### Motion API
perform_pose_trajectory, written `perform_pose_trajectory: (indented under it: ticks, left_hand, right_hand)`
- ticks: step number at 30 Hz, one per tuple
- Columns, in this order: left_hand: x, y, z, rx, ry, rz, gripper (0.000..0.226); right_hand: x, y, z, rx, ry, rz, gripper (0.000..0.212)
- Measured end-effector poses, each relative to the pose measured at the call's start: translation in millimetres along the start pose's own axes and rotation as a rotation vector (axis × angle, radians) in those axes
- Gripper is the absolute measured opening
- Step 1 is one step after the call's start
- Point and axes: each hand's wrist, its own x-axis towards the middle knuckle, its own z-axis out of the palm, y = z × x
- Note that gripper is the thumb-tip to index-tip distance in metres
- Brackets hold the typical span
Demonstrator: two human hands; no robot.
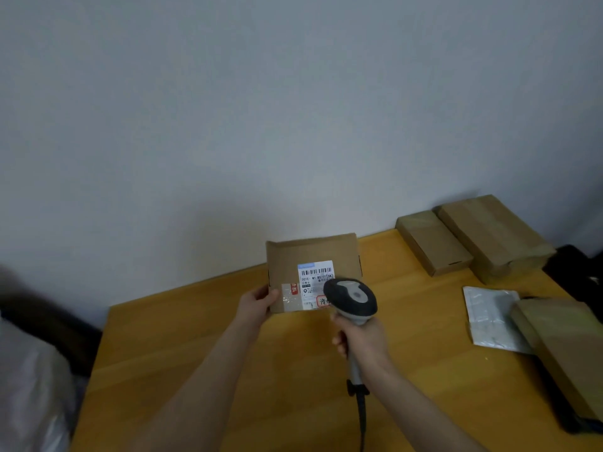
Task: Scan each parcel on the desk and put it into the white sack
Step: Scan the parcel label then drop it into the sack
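Nearest, at the lower left edge beside the counter (pixel 195 337), is one white, crinkled, translucent plastic sack (pixel 29 386), blurred. The counter is a smooth slab of orange-yellow wood with a straight grain.

One black cable (pixel 360 415) runs up from the bottom edge into the grey handle of a single pistol-shaped plastic barcode scanner (pixel 354 296). The right hand (pixel 365 340) has its fingers wrapped tightly round that handle. The scanner's rounded dark-grey head, with a pale oval strip on top, covers the lower right corner of the parcel's sticker.

The left hand (pixel 256 305) pinches the lower left corner of one flat brown cardboard parcel (pixel 310 252), thumb on the front. The parcel is tilted up with its face to the camera, over the middle of the counter. Whether its lower edge touches the wood I cannot tell. On it are one white printed label (pixel 316 275) with a barcode, a strip of glossy clear tape and a red stamp.

At the near right lies one long brown cardboard box (pixel 561 347). It overlaps one flat grey-white plastic pouch (pixel 489 318).

Farther back on the right, side by side against the wall, sit a smaller taped box (pixel 432 244) and a larger taped box (pixel 489 233), both brown cardboard. A black object (pixel 574 269) sits just right of them, its form unclear.

Behind all is a plain matt grey-white wall (pixel 261 109).
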Motion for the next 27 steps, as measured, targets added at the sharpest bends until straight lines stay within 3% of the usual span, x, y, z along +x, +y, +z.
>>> perform_pose_trajectory:
  ticks: [8,27]
  left_hand:
    - [-14,-7,-18,0.021,0.055,0.081,0.052]
    - [-19,-2,-51,-0.006,0.108,0.102,0.052]
  right_hand:
    - [-31,-2,21,-0.097,0.02,-0.02,0.022]
    - [-44,-7,38,-0.047,0.048,-0.051,0.016]
